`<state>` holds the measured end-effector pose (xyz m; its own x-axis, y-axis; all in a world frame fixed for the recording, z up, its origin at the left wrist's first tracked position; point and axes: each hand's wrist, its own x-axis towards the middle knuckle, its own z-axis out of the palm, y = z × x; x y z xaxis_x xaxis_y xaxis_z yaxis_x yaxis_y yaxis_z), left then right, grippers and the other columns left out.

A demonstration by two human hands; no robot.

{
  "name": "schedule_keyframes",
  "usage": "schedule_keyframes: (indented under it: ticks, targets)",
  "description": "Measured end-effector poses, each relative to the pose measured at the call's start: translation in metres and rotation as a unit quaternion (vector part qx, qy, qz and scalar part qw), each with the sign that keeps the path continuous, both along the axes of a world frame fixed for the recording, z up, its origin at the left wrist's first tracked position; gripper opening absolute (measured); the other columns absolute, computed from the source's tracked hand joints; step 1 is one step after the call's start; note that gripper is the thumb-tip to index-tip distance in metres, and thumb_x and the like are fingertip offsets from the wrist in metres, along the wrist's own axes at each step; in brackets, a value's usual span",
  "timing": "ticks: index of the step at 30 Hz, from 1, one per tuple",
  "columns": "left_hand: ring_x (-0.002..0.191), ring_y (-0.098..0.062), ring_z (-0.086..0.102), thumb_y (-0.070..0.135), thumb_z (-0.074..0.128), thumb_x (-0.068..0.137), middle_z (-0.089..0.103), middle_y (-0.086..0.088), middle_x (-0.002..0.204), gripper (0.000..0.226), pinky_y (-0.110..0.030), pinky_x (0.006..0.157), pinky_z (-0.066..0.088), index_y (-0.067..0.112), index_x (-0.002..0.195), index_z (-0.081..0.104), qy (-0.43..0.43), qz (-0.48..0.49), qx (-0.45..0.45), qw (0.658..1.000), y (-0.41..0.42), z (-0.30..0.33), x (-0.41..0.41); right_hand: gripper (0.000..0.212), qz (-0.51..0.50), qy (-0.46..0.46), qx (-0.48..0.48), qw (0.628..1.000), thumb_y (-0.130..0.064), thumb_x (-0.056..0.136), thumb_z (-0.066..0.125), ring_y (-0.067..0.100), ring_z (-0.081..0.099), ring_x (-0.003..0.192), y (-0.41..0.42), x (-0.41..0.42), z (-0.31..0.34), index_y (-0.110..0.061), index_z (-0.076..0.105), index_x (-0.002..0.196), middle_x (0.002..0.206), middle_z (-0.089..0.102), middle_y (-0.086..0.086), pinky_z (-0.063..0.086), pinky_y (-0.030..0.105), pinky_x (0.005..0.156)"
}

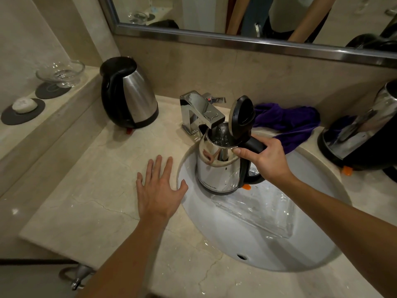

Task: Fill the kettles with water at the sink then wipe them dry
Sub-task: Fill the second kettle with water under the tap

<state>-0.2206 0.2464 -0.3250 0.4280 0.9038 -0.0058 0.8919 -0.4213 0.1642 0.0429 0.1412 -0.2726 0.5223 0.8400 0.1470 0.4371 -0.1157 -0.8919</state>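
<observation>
The right hand [263,160] grips the black handle of a steel kettle [219,166], fingers wrapped round the handle and the thumb tip pressed at the rim. The kettle hangs over the sink [279,250], its lid [241,117] tipped up just beyond the knuckles, its open mouth under the tap [199,112] spout. Water shows inside the mouth.

The left hand [160,188] lies flat on the counter [86,190], fingers spread and holding nothing, the thumb at the sink's edge, just beside the kettle's base but not touching it.

Well beyond the left fingertips a second kettle [129,93] stands upright with its lid shut. A purple cloth [287,123] lies crumpled just past the right knuckles, behind the sink. A third kettle [363,130] stands out to the right of the right hand, at the frame's edge.
</observation>
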Motion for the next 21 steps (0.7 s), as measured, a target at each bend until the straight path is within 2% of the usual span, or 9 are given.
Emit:
schedule_keyframes:
  ticks: [14,21]
  targets:
    - [0.157,-0.018,-0.006,0.068,0.033,0.093,-0.004,0.003,0.171,0.081,-0.050,0.126,0.002,0.037,0.162,0.003,-0.003,-0.001,0.001,1.000,0.0001,-0.0007,0.0001,0.039,-0.002,-0.006,0.001,1.000,-0.052,0.074,0.077,0.009,0.068,0.085,0.0001,-0.0001,-0.0004,-0.026,0.072,0.103,0.084,0.070,-0.012,0.046,0.015,0.072]
    - [0.157,-0.018,-0.007,0.068,0.034,0.093,-0.005,0.003,0.171,0.081,-0.049,0.125,0.001,0.037,0.162,0.002,-0.003,0.000,-0.001,1.000,0.0000,0.0006,0.0003,0.022,-0.003,0.002,0.009,1.000,-0.052,0.073,0.078,-0.002,0.064,0.072,0.0001,-0.0010,0.0015,-0.043,0.064,0.088,0.069,0.066,-0.026,0.046,0.008,0.064]
